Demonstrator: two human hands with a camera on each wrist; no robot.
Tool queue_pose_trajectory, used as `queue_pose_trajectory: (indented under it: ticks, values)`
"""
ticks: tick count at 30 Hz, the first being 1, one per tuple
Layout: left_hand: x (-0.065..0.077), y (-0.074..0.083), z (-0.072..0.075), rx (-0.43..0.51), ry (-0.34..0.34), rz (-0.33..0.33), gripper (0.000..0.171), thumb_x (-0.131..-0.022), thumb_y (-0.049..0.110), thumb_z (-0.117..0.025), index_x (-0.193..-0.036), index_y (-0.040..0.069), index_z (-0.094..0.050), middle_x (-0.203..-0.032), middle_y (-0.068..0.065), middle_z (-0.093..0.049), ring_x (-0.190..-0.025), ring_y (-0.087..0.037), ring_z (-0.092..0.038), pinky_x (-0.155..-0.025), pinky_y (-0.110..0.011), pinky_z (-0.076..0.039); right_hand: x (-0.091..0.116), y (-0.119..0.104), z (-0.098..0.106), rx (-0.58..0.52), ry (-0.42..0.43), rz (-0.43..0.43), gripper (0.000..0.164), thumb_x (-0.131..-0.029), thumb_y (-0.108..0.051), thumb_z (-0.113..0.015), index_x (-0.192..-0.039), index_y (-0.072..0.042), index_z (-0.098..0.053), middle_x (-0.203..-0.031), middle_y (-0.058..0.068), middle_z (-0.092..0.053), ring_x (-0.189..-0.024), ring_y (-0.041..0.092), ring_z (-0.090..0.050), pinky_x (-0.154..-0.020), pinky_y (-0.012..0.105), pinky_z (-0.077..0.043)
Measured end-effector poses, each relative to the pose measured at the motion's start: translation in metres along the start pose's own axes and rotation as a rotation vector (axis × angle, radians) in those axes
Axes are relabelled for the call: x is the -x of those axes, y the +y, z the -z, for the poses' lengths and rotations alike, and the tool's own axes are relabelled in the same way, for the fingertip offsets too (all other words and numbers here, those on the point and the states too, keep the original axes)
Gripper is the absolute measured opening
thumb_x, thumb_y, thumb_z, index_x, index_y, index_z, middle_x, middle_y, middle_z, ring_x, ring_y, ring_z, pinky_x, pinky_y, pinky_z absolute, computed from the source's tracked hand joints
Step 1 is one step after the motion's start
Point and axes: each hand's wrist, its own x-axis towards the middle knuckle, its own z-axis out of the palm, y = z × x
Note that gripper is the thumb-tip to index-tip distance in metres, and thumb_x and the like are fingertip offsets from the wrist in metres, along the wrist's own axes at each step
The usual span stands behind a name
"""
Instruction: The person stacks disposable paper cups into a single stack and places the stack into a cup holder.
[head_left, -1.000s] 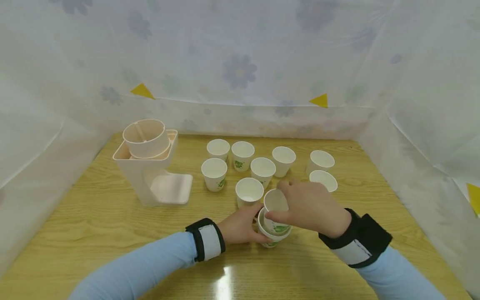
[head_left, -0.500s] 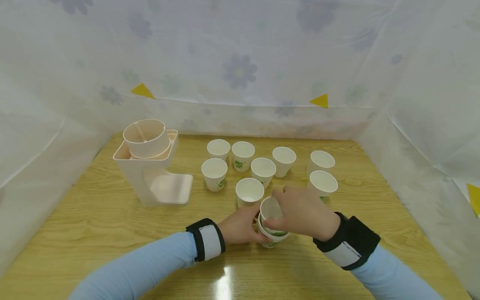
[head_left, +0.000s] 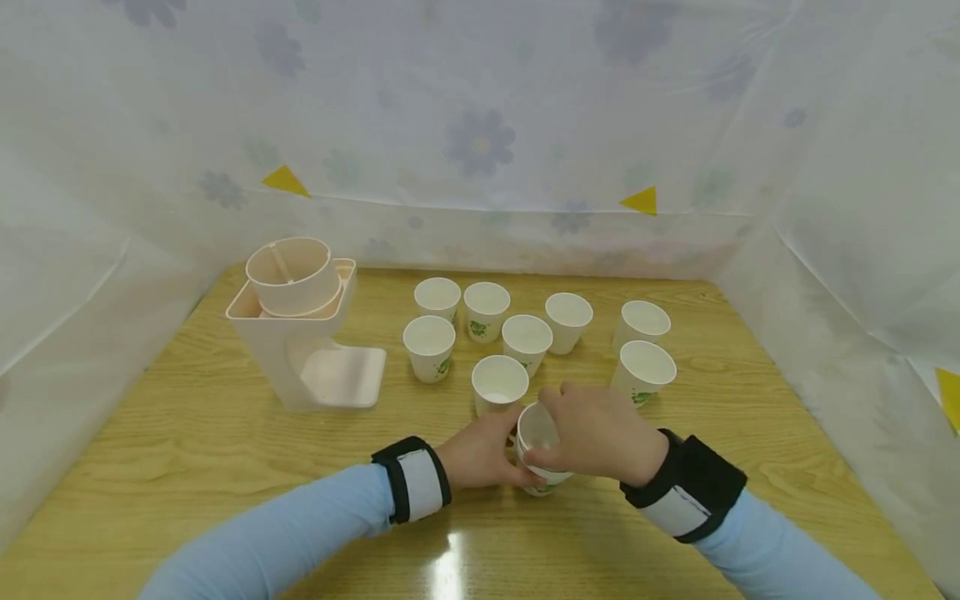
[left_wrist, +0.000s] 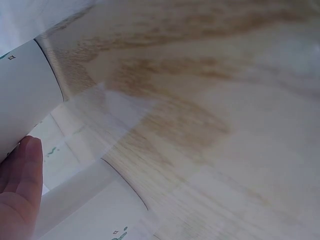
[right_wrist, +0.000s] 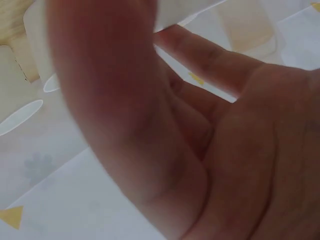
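In the head view two white paper cups stand nested near the middle front of the table. My left hand (head_left: 483, 452) curls its thumb and fingers round the lower paper cup (head_left: 542, 488) from the left. My right hand (head_left: 596, 432) pinches the rim of the upper paper cup (head_left: 536, 427), which sits down inside the lower one. A cup wall (left_wrist: 27, 95) rises against my left fingers in the left wrist view. My right thumb and fingers fill most of the right wrist view, with only a bit of the cup showing at the top.
Just behind the hands stands a single paper cup (head_left: 499, 383). Several more stand upright farther back, among them a cup (head_left: 429, 350) on the left and a cup (head_left: 643, 371) on the right. A cream-coloured dispenser-like stand (head_left: 288, 358) occupies the table's left side. White curtains enclose the table.
My right hand has moved down and slightly left, lowering the upper paper cup deeper into the lower one. My left hand has stayed in place.
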Motion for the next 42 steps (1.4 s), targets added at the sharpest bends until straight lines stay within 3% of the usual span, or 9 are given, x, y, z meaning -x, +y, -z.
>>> queue_pose_trajectory:
  ticks: [11,15,19,22,26,32,42]
  values:
    - [0.0,0.0,0.0,0.004,-0.009,0.016,0.062,-0.073,0.033,-0.08,-0.122,0.011,-0.049,-0.115,-0.005,-0.063,-0.103,-0.011,-0.059,-0.086,-0.021,-0.046,0.001,0.0,-0.01,-0.026,-0.028,-0.001,0.06,-0.069,-0.06,-0.069,-0.097,-0.008,-0.057,-0.077,0.005,-0.057,-0.06,0.017,-0.051,-0.046,0.031,-0.039]
    - [0.0,0.001,0.0,-0.008,-0.001,-0.004,0.06,-0.073,0.032,-0.08,-0.121,0.014,-0.05,-0.114,-0.001,-0.062,-0.102,-0.008,-0.059,-0.087,-0.021,-0.046,0.001,0.007,-0.007,-0.02,-0.028,-0.002,0.071,-0.07,-0.067,-0.065,-0.108,-0.007,-0.059,-0.088,0.007,-0.062,-0.065,0.019,-0.057,-0.047,0.031,-0.042]
    - [0.001,0.001,-0.001,-0.03,0.025,-0.03,0.061,-0.07,0.032,-0.082,-0.12,0.017,-0.049,-0.112,0.004,-0.062,-0.102,-0.003,-0.057,-0.09,-0.02,-0.045,-0.005,0.033,0.002,-0.033,0.049,-0.066,0.074,-0.078,-0.066,-0.058,-0.121,-0.005,-0.058,-0.106,0.014,-0.064,-0.083,0.028,-0.063,-0.054,0.037,-0.049]
    - [0.0,0.002,-0.001,-0.028,0.038,-0.031,0.064,-0.069,0.032,-0.083,-0.121,0.017,-0.049,-0.113,0.004,-0.062,-0.104,-0.004,-0.057,-0.092,-0.021,-0.044,-0.013,0.065,0.006,-0.068,0.11,-0.14,0.067,-0.085,-0.056,-0.056,-0.123,-0.001,-0.055,-0.116,0.022,-0.059,-0.101,0.039,-0.057,-0.072,0.049,-0.051]
    - [0.0,0.002,-0.001,-0.026,0.035,-0.024,0.064,-0.069,0.031,-0.083,-0.121,0.016,-0.049,-0.116,0.001,-0.062,-0.107,-0.006,-0.057,-0.093,-0.022,-0.044,-0.022,0.108,-0.003,-0.12,0.088,-0.227,0.064,-0.09,-0.045,-0.055,-0.127,0.006,-0.051,-0.126,0.032,-0.049,-0.115,0.052,-0.043,-0.094,0.061,-0.038]
    - [0.0,0.001,-0.002,-0.033,0.031,-0.028,0.064,-0.069,0.032,-0.083,-0.121,0.015,-0.049,-0.115,-0.001,-0.062,-0.105,-0.009,-0.058,-0.091,-0.023,-0.045,-0.026,0.141,-0.028,-0.177,0.006,-0.337,0.07,-0.089,-0.046,-0.053,-0.131,0.009,-0.045,-0.127,0.038,-0.043,-0.112,0.059,-0.041,-0.089,0.064,-0.04]
    - [0.001,0.002,-0.002,-0.017,0.039,-0.046,0.064,-0.069,0.03,-0.083,-0.121,0.014,-0.05,-0.116,0.0,-0.063,-0.104,-0.007,-0.059,-0.091,-0.02,-0.045,-0.028,0.146,-0.034,-0.202,-0.011,-0.341,0.071,-0.086,-0.041,-0.061,-0.129,0.013,-0.043,-0.121,0.042,-0.045,-0.107,0.057,-0.045,-0.081,0.062,-0.044]
